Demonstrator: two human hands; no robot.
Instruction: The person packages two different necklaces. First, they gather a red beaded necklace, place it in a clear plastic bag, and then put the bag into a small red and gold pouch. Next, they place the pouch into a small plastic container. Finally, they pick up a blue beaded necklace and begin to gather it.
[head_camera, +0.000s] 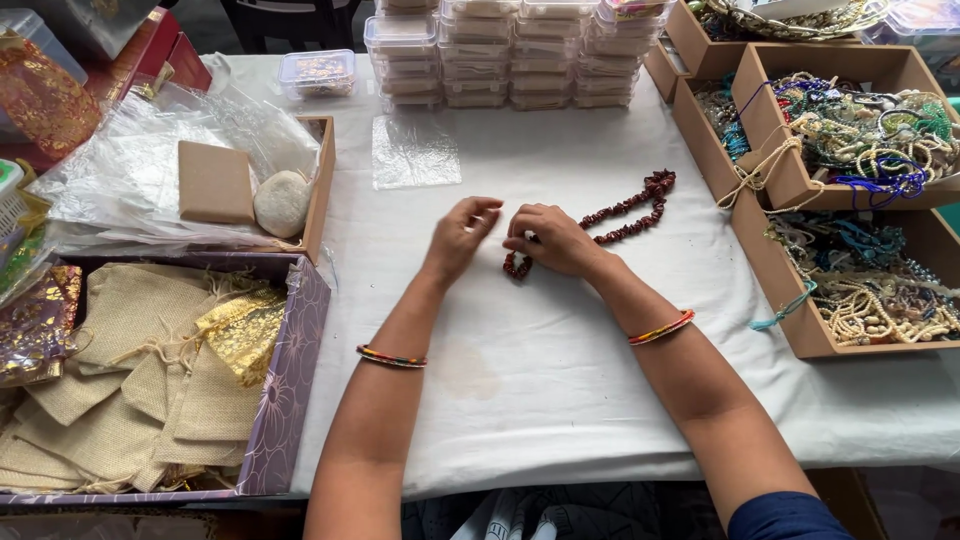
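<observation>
While my right hand (552, 240) pinches one end of the dark red bead strand (628, 210), most of it trails away from that hand, not yet gathered. My left hand (462, 232) hovers just beside, fingers curled and holding nothing I can see.

Clear lidded plastic boxes (505, 50) stacked at the table's far edge.

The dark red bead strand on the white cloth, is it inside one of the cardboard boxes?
No, the bead strand lies on the white cloth.

Bare forearms, a striped bangle (391, 357) on each wrist, navy sleeve (786, 517).
</observation>
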